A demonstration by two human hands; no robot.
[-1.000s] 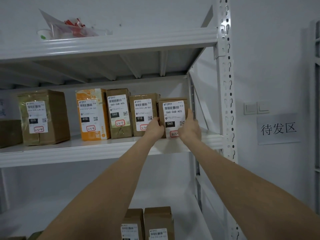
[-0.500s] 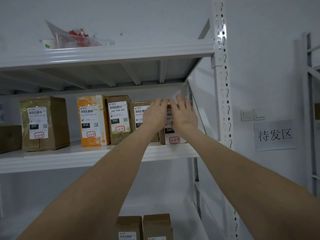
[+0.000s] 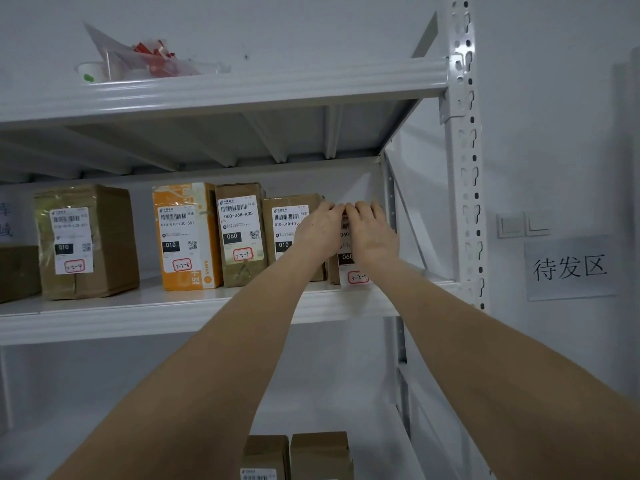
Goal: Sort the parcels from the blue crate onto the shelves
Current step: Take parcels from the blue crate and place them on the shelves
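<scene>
The end parcel (image 3: 356, 277) stands upright at the right end of the middle shelf (image 3: 173, 317), just beside the brown 010 parcel (image 3: 285, 223) and near the upright post (image 3: 465, 168); its label faces out, so the placing looks nearly complete. The left hand (image 3: 318, 233) and the right hand (image 3: 372, 233) lie side by side against its front face, with fingertips bent over its top edge; each grip is narrow and holds this parcel, seemingly to square it in line, and it is not yet let go. Four more labelled parcels stand in the same row: a wide brown parcel (image 3: 86, 240) apart at the left, then an orange parcel (image 3: 187, 237), a brown 060 parcel (image 3: 240, 233) and the 010 one, close together; two small parcels (image 3: 320, 452) stand on the lower shelf (image 3: 52, 427) below. Judging from these, a good share of the sorting is done; the blue crate is out of view, so how many parcels are left in it cannot be told. What is left here appears to be to release the parcel and fetch another from the crate.
</scene>
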